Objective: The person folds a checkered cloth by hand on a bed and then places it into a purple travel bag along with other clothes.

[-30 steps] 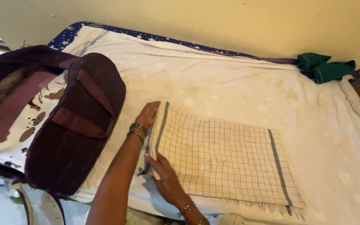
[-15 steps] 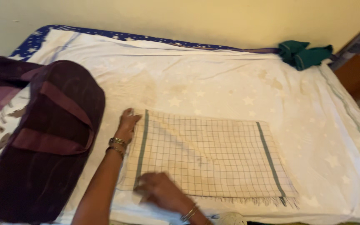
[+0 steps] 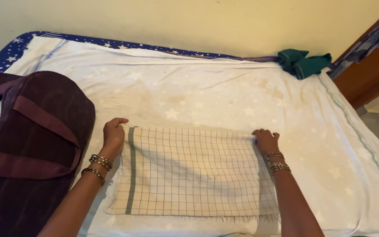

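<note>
A cream checked towel (image 3: pixel 189 171) with a grey-green stripe lies folded flat on the white star-print bedsheet (image 3: pixel 207 92). My left hand (image 3: pixel 112 135) grips its far left corner, fingers curled over the edge. On the opposite side, my right hand (image 3: pixel 266 140) pinches the far right corner against the sheet. Both wrists wear metal bangles. The towel's fringed near edge points toward me.
A large dark maroon bag (image 3: pixel 31 149) with lighter straps lies on the bed's left side, close to my left arm. A crumpled green cloth (image 3: pixel 303 63) sits at the far right corner by the yellow wall. A wooden frame (image 3: pixel 369 70) borders the right side.
My right hand has moved from the towel's near left edge across to its far right corner. The towel now lies flatter and squarer, and the view has shifted right.
</note>
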